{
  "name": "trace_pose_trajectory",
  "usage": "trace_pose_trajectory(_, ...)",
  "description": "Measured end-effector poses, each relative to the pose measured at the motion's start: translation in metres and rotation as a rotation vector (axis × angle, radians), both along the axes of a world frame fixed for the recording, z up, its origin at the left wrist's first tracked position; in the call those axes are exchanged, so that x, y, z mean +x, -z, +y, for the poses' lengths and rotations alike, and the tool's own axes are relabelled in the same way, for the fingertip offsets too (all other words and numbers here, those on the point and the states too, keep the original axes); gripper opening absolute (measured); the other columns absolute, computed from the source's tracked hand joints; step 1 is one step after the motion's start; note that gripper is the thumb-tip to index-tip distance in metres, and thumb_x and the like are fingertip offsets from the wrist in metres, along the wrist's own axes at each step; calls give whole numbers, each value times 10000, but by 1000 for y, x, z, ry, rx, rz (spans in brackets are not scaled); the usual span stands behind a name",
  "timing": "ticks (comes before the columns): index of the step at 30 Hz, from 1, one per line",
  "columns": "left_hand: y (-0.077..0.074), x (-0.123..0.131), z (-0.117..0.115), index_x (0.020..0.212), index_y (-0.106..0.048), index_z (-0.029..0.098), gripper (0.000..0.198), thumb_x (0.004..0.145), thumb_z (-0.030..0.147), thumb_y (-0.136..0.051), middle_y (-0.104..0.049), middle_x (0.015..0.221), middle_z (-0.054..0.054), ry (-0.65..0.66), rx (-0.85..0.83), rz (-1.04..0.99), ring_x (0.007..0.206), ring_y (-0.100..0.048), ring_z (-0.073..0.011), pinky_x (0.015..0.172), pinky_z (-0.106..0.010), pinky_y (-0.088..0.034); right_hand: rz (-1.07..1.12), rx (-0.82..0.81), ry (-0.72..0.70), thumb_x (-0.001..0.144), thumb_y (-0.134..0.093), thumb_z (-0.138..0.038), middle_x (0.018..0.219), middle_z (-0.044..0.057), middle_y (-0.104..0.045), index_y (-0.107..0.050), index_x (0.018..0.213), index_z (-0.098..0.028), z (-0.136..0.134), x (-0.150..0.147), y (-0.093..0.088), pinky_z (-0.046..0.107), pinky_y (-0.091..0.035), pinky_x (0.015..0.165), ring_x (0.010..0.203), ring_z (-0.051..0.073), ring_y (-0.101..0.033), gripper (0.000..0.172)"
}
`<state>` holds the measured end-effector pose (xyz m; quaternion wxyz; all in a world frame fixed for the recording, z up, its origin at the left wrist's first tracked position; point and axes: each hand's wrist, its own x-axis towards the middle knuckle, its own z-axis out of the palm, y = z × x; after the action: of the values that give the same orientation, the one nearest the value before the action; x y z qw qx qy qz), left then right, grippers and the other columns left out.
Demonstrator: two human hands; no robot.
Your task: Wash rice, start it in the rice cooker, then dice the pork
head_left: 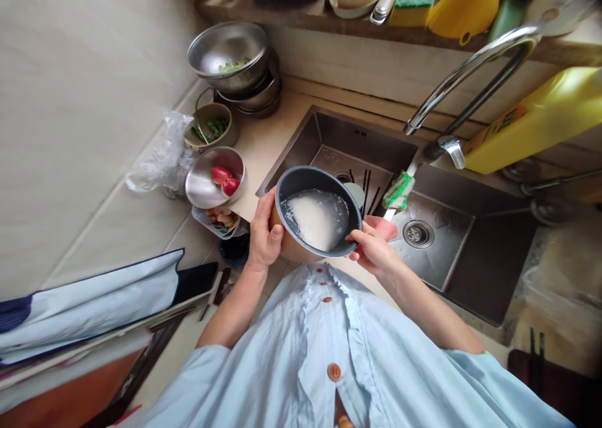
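Item: rice pot [314, 218], frame centre, tilted above the sink [451, 252]. Left hand [263, 237] and right hand [374, 247] both closed on its rim. Contents: wet rice, cloudy water largely drained; a little remains.

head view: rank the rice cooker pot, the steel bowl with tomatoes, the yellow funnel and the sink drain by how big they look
1. Rice cooker pot, held by the left hand and right hand; being nearest the camera enlarges it.
2 and 3. Yellow funnel, cut off by the frame edge, and the steel bowl with tomatoes: too alike to rank.
4. Sink drain.
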<state>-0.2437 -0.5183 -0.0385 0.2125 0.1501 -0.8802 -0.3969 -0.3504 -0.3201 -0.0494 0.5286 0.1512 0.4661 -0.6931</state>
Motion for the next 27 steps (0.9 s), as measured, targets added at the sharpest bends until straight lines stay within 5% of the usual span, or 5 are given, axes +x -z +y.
trace_pose_trajectory(13, -22, -10, 0, 1393, -402, 183, 744, 887, 659, -134, -470, 1365, -148, 69, -125, -97, 1258, -446, -261, 1068, -424, -351, -193, -59, 65, 540, -609, -113, 405, -88, -400, -341, 611, -212, 2, 7, 12, 148, -259, 303, 327, 52, -380, 294)
trace_pose_trajectory(27, -33, -16, 0, 1388, -402, 156, 692, 920, 607, -163, -473, 1364, -151, 109, -176, -178, 1273, -437, -250, 1080, -417, -338, -312, -50, 98, 488, -543, -39, 450, -85, -460, -397, 649, -197, 1, 7, 10, 120, -302, 323, 361, 44, -422, 269)
